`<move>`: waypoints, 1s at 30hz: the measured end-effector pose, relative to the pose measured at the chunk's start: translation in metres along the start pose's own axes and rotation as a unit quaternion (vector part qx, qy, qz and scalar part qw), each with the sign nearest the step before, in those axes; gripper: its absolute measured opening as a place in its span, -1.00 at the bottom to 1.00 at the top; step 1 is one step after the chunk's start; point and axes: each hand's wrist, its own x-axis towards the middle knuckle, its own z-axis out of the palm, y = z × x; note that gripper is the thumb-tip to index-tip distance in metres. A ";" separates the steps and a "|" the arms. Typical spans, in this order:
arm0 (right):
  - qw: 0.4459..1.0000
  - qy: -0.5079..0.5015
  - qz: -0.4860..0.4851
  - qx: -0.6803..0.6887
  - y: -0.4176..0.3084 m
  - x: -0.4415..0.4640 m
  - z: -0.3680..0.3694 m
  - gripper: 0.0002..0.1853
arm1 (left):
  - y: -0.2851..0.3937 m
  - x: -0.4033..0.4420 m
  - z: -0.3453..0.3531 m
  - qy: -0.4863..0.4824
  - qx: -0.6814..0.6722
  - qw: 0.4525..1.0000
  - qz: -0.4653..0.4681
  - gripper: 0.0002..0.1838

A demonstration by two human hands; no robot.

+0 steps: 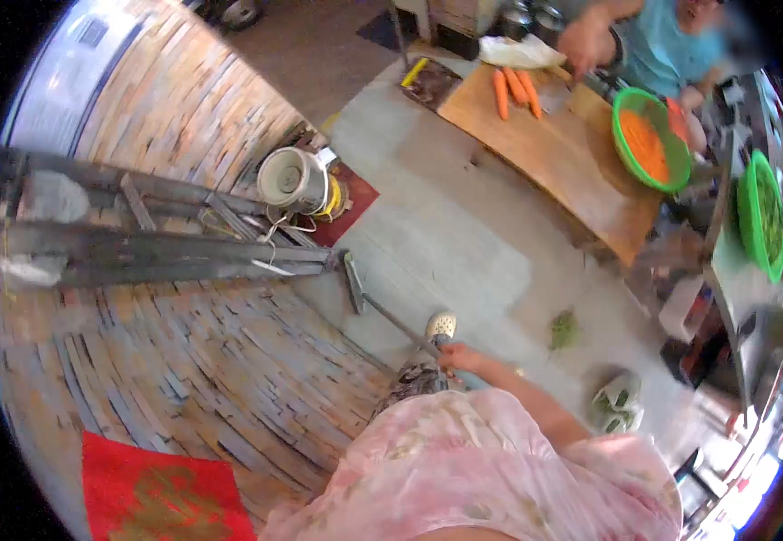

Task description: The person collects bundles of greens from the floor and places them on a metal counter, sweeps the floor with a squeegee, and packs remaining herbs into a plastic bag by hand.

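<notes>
My right hand (456, 359) is closed around the handle of a long-handled floor tool (396, 320), in front of my body. The tool's narrow head (354, 283) rests on the grey floor near the foot of a ladder, to the left of my shoe (442, 325). My left hand does not show. My pink patterned clothing (464, 451) fills the lower middle of the view.
A ladder (139, 252) and a bucket (285, 178) stand left. Green scraps (564, 329) and a whitish bag (620, 401) lie on the floor. Another person (671, 50) is at a wooden table (545, 153) with carrots (501, 93) and a green basket (621, 135).
</notes>
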 end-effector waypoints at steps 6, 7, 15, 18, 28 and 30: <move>0.989 0.122 0.047 0.070 0.055 -0.086 -0.032 -0.63 | 0.021 0.026 -0.059 -0.011 0.080 0.996 0.044 -0.69; 0.986 0.149 0.001 0.081 0.074 -0.109 -0.038 -0.57 | 0.029 0.035 -0.067 -0.010 0.084 0.995 0.053 -0.68; 0.861 0.320 0.035 0.394 0.172 -0.276 -0.010 -0.39 | 0.106 0.089 -0.087 -0.007 0.161 0.980 0.121 -0.68; 0.832 0.355 0.002 0.426 0.224 -0.308 0.013 -0.38 | 0.148 0.101 -0.084 -0.014 0.193 0.971 0.138 -0.67; 0.793 0.460 -0.073 0.393 0.320 -0.417 0.155 -0.33 | 0.238 0.132 -0.037 -0.034 0.250 0.945 0.206 -0.66; 0.791 0.482 -0.063 0.371 0.338 -0.433 0.168 -0.33 | 0.248 0.143 -0.027 -0.038 0.257 0.941 0.217 -0.66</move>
